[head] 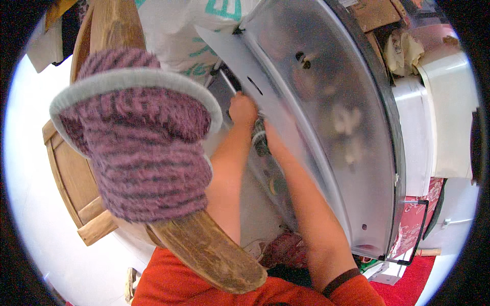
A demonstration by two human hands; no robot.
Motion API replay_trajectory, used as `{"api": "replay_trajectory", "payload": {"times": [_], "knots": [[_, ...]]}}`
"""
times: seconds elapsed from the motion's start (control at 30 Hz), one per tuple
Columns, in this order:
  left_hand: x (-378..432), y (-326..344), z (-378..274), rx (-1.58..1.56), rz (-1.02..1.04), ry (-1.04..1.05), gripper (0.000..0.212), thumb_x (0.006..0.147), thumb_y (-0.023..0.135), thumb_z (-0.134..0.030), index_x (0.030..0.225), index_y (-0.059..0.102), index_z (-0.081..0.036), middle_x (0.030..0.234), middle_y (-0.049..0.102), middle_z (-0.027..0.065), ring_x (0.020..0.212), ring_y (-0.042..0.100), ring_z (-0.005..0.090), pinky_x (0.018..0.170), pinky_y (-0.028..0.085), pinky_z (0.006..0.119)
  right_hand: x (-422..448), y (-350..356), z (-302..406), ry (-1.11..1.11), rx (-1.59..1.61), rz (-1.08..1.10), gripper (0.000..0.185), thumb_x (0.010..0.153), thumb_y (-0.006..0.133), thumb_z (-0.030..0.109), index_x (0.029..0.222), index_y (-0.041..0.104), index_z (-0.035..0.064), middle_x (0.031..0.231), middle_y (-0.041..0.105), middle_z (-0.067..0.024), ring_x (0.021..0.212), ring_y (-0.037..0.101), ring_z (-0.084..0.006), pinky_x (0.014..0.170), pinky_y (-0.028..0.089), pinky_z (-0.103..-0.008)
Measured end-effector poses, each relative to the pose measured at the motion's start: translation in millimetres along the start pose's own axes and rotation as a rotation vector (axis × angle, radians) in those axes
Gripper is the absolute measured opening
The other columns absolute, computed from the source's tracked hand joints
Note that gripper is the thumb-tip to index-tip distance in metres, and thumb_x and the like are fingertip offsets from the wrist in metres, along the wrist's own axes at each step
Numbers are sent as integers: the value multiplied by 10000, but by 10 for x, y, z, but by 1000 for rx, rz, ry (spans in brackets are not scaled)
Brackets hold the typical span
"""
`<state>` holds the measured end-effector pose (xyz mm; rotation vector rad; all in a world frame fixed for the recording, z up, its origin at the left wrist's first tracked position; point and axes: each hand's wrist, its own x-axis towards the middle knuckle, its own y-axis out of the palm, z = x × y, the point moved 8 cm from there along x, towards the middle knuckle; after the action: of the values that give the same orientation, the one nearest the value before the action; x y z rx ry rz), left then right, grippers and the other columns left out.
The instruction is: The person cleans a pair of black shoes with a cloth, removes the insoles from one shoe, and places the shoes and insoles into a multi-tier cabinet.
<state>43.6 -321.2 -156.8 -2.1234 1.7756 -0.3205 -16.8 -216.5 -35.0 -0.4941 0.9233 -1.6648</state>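
Near the centre, my left hand point(244, 109) has its fingers curled around something by the front edge of a large metal basin or sink point(314, 126). A shiny metal rod point(229, 80) runs up from beside that hand. Just right of it, my right hand point(271, 132) reaches in under the same edge, blurred, with its fingers mostly hidden. Between my wrists is a dark grey, bulky thing with a pale ring point(260, 139), which I cannot name. What either hand grips is not plain.
Close on the left, a purple striped fleece cover point(145, 153) wraps a curved wooden piece point(214, 252). Wooden furniture point(72, 172) stands behind it. White sacks with green print point(172, 34) lie at the top. White containers point(413, 134) and a cardboard box point(377, 13) are beyond the metal basin.
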Motion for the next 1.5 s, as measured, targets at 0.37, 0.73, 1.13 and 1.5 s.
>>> {"api": "replay_trajectory", "payload": {"times": [0.37, 0.73, 1.13, 1.5], "knots": [[63, 119, 151, -37, 90, -66, 142, 705, 475, -115, 770, 578, -42, 867, 538, 107, 808, 534, 280, 674, 446, 373, 1092, 56, 410, -192, -376, -155, 502, 729, 458, 107, 1209, 317, 57, 1200, 353, -207, 1089, 346, -379, 925, 272, -377], [-32, -79, -230, 353, 23, 176, 123, 707, 492, -105, 795, 545, -37, 833, 526, 136, 792, 544, 287, 657, 456, 385, 1091, -93, 333, -165, -333, -260, 483, 733, 458, 111, 1197, 331, 57, 1189, 364, -206, 1080, 355, -375, 917, 280, -377], [-63, -200, -91, -26, -208, -11, 275, 695, 523, -119, 943, 429, -45, 865, 533, 178, 778, 530, 354, 650, 425, 431, 916, -206, 211, -134, -312, -330, 463, 738, 457, 115, 1183, 347, 56, 1177, 377, -204, 1070, 365, -371, 908, 288, -376], [73, -239, 15, -174, -142, -146, 235, 701, 508, -68, 918, 441, -10, 790, 557, 212, 770, 540, 362, 655, 421, 416, 572, -323, -19, -76, -289, -359, 444, 742, 457, 118, 1171, 361, 56, 1166, 388, -202, 1062, 375, -368, 900, 296, -376]]}}
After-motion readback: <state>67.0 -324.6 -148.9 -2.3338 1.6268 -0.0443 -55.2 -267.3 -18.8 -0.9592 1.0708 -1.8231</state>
